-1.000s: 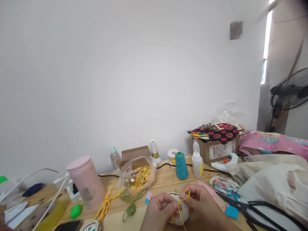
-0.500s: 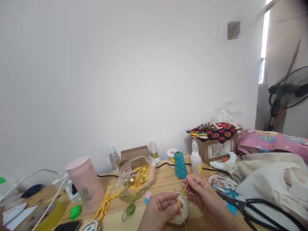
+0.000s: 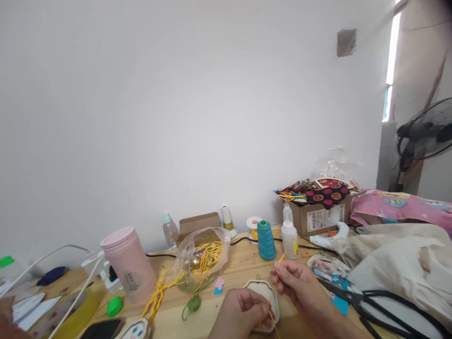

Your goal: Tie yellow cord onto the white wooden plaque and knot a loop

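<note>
My left hand point(image 3: 249, 310) is closed, thumb against fingers, on a thin yellow cord point(image 3: 272, 316) that trails down toward the lower edge. My right hand point(image 3: 296, 285) pinches yellow cord too, and a short end sticks up past its fingertips. Beneath and between both hands lies a pale tray-like piece with a scalloped rim point(image 3: 274, 288), partly covered by my left hand. A teal thread cone point(image 3: 266, 241) stands just beyond my right hand. Left of my left hand are a pink and blue cut-out piece point(image 3: 219, 285) and a small green ball of thread point(image 3: 194, 303).
Large black scissors point(image 3: 356, 297) lie right of my right hand, near white cloth point(image 3: 399, 254). Behind stand a glue bottle point(image 3: 289, 239) and a full cardboard box point(image 3: 323, 219). Leftward are a clear bag of yellow cords point(image 3: 208, 256), a pink tumbler point(image 3: 129, 263) and a phone point(image 3: 101, 328).
My left hand has shifted slightly right and its fingers have closed up more. Less cord shows between the hands. The whole view has moved a little, with most things slightly further right.
</note>
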### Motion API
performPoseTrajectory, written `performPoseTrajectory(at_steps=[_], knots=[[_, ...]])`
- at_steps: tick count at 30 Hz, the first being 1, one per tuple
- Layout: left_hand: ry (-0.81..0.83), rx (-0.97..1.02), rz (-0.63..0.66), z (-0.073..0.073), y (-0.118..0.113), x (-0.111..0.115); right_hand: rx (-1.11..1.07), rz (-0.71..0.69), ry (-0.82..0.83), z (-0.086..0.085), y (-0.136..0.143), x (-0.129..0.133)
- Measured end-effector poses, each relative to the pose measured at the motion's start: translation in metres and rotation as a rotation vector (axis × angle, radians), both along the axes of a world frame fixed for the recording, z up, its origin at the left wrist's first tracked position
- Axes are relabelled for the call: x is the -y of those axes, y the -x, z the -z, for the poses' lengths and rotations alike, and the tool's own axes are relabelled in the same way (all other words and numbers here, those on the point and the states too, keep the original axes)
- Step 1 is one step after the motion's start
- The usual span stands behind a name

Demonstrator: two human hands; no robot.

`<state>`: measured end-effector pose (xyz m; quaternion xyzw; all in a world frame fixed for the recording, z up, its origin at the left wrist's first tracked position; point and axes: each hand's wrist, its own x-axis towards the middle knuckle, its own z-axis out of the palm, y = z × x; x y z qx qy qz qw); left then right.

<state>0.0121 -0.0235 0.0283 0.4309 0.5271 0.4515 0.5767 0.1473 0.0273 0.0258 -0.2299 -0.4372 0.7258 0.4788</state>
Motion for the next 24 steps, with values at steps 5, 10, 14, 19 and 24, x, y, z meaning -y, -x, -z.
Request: performPoseTrajectory(at_steps=[5, 10, 14, 19, 24], knots=[[-0.016, 0.037, 0.021, -0.002, 0.002, 0.001, -0.042, -0.007, 0.033, -0.001, -0.001, 0.001], [-0.029, 0.179, 0.026, 0.004, 0.003, 0.0, -0.097, -0.01, 0.086, 0.001, -0.003, -0.002], [-0.059, 0.242, 0.026, 0.011, 0.003, -0.002, -0.132, -0.004, 0.109, 0.001, -0.003, -0.004], [-0.113, 0.218, -0.052, 0.009, 0.0, -0.003, -0.129, 0.027, 0.131, 0.001, -0.004, -0.004], [-0.101, 0.143, -0.128, 0.003, -0.004, -0.002, -0.108, 0.048, 0.118, -0.002, -0.004, -0.003]])
